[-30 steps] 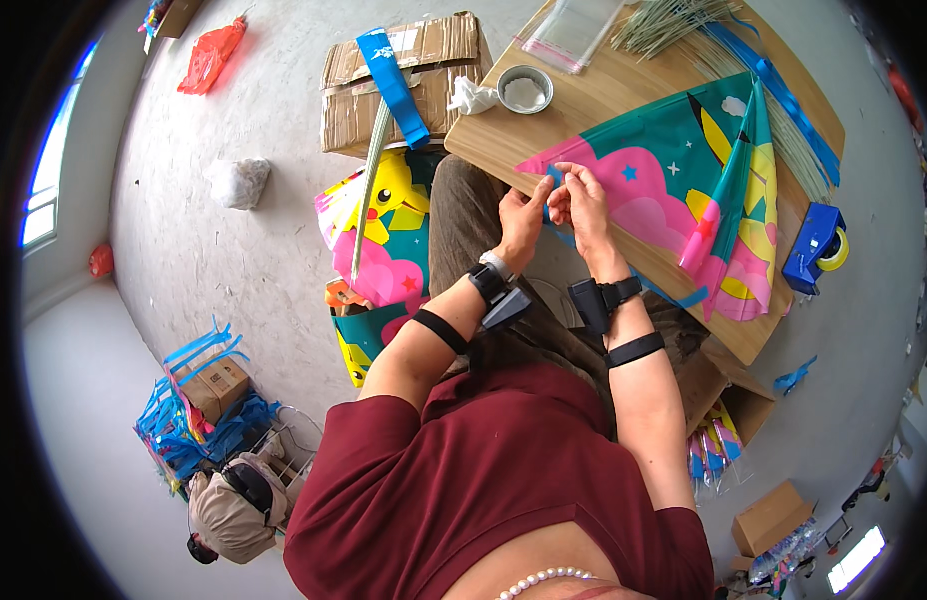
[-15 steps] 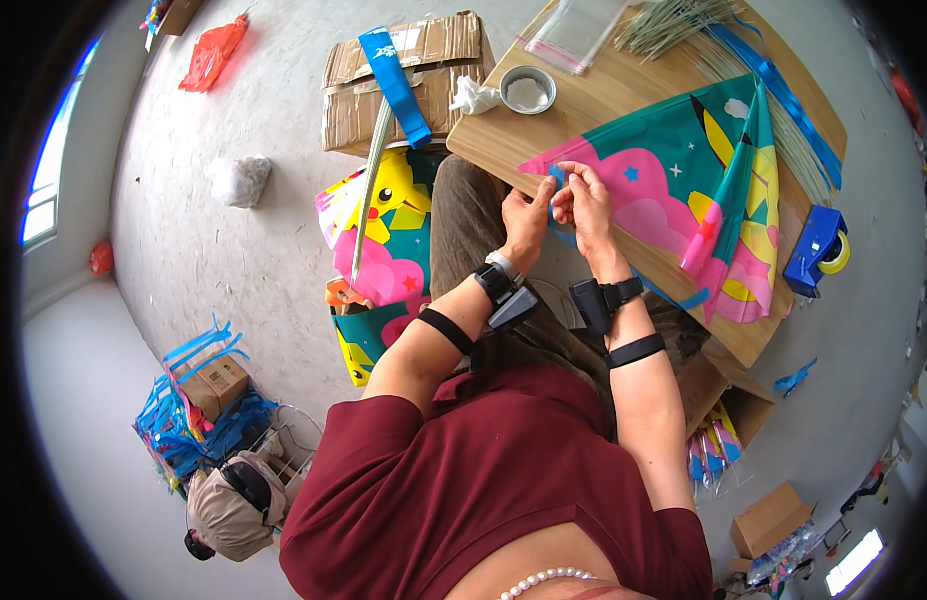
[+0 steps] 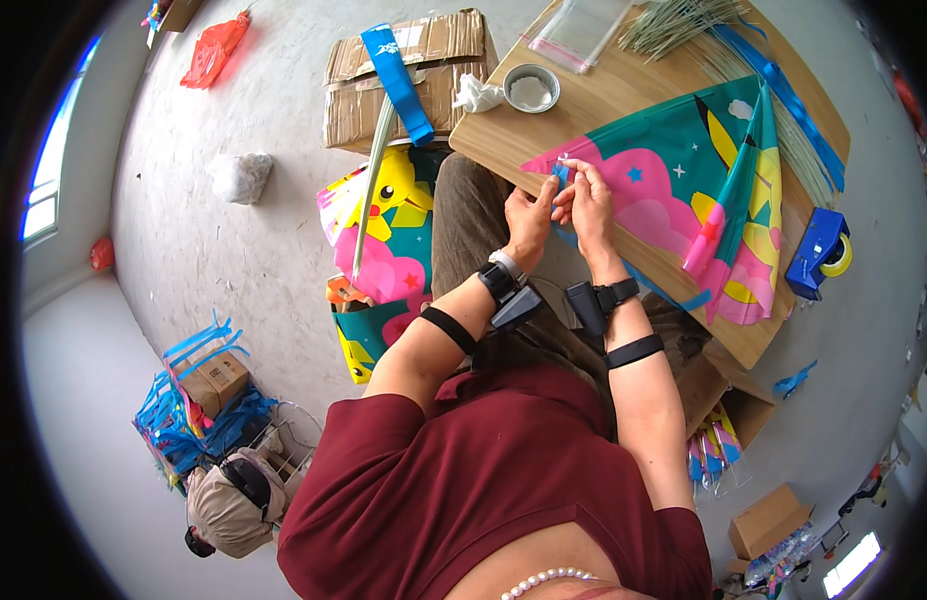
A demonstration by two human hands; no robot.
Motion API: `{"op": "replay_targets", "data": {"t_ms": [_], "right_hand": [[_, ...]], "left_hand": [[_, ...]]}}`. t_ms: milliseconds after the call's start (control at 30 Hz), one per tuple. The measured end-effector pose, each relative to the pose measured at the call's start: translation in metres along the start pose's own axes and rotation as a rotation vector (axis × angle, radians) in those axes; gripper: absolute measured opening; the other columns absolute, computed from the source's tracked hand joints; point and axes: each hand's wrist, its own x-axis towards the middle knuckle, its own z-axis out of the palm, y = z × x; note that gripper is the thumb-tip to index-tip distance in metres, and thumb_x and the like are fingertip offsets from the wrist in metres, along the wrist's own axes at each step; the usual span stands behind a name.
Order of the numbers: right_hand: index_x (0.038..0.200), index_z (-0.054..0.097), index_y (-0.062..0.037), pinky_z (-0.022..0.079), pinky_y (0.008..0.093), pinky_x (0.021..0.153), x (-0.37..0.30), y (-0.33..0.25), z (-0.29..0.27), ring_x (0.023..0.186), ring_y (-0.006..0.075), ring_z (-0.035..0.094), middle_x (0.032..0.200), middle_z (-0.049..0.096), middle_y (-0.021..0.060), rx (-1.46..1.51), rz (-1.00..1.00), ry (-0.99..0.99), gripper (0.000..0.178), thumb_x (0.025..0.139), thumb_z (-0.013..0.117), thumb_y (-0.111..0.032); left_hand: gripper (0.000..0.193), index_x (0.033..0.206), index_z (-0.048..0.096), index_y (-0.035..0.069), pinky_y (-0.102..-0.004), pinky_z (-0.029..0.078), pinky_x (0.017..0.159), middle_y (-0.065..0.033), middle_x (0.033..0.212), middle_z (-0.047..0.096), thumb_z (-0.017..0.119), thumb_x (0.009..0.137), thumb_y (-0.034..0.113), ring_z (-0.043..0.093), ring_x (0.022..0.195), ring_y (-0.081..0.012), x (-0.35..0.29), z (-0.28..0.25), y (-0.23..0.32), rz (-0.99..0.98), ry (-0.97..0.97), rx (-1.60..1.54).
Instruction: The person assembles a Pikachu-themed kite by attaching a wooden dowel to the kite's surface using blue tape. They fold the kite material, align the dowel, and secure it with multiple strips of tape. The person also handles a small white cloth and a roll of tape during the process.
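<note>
Just over the near left edge of the wooden table, my two hands meet at the tip of a printed triangular kite sheet (image 3: 673,170) in green, pink and yellow. My left hand (image 3: 528,220) pinches a short piece of blue ribbon (image 3: 560,174) between thumb and finger. Close beside it, my right hand (image 3: 591,208) has its fingers bent in around the same ribbon, with the index finger at its upper end. The fingers partly hide the ribbon and the sheet's tip. A rolled pink and green part (image 3: 721,220) of the sheet lies to the right.
On the table (image 3: 593,105) are a tape roll (image 3: 531,90), clear plastic bags (image 3: 578,32), thin pale sticks (image 3: 678,25) and a long blue ribbon strip (image 3: 783,100). A blue tape dispenser (image 3: 818,255) sits by its right edge. A cardboard box (image 3: 408,85) stands left, near another printed sheet (image 3: 383,250).
My right index finger has straightened and reached up toward the ribbon's top end. Both hands stay in nearly the same place; the view has shifted very slightly.
</note>
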Motion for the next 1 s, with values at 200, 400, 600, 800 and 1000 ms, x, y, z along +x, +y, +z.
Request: {"op": "replay_targets", "data": {"t_ms": [200, 400, 600, 800, 1000], "right_hand": [[0.135, 0.058, -0.0099, 0.047, 0.0247, 0.042, -0.001, 0.001, 0.002, 0.049, 0.0103, 0.059, 0.064, 0.062, 0.0035, -0.037, -0.013, 0.021, 0.034, 0.111, 0.036, -0.022], [0.150, 0.048, -0.0113, 0.043, 0.0233, 0.042, 0.005, -0.036, -0.006, 0.045, 0.0079, 0.049, 0.063, 0.058, 0.0003, -0.012, -0.213, 0.097, 0.040, 0.111, 0.042, -0.020], [0.148, 0.051, -0.0188, 0.047, 0.0459, 0.085, 0.014, -0.031, -0.012, 0.101, 0.0251, 0.059, 0.111, 0.061, 0.0107, -0.915, -0.558, 0.350, 0.068, 0.087, 0.079, -0.034], [0.158, 0.035, -0.0232, 0.023, 0.0683, 0.113, 0.015, -0.020, -0.007, 0.151, 0.0380, 0.025, 0.160, 0.026, 0.0213, -1.204, -0.586, 0.376, 0.099, 0.076, 0.087, -0.040], [0.161, 0.028, -0.0239, 0.020, 0.0714, 0.114, 0.021, -0.017, -0.007, 0.154, 0.0400, 0.018, 0.164, 0.019, 0.0231, -1.133, -0.557, 0.411, 0.108, 0.074, 0.088, -0.044]], "left_hand": [[0.025, 0.103, 0.068, 0.002, -0.0230, 0.044, 0.055, 0.0005, 0.080, 0.067, 0.072, 0.098, 0.026, 0.056, 0.061, -0.0038, 0.003, -0.002, -0.003, -0.007, -0.009, 0.002], [0.030, 0.108, 0.069, 0.001, -0.0239, 0.047, 0.067, -0.0002, 0.093, 0.070, 0.074, 0.095, 0.028, 0.059, 0.078, -0.0054, 0.005, -0.002, -0.007, 0.052, 0.050, 0.086], [0.031, 0.112, 0.069, 0.002, -0.0244, 0.048, 0.071, -0.0013, 0.098, 0.072, 0.074, 0.096, 0.028, 0.061, 0.082, -0.0062, 0.007, -0.007, -0.009, 0.020, 0.013, 0.106], [0.031, 0.116, 0.068, 0.001, -0.0242, 0.049, 0.075, -0.0023, 0.103, 0.072, 0.073, 0.098, 0.025, 0.062, 0.088, -0.0067, 0.008, -0.005, -0.013, 0.077, -0.008, 0.044], [0.031, 0.116, 0.068, 0.000, -0.0249, 0.050, 0.077, -0.0028, 0.105, 0.072, 0.073, 0.098, 0.025, 0.063, 0.090, -0.0072, 0.009, -0.007, -0.014, 0.066, -0.021, 0.053]]}}
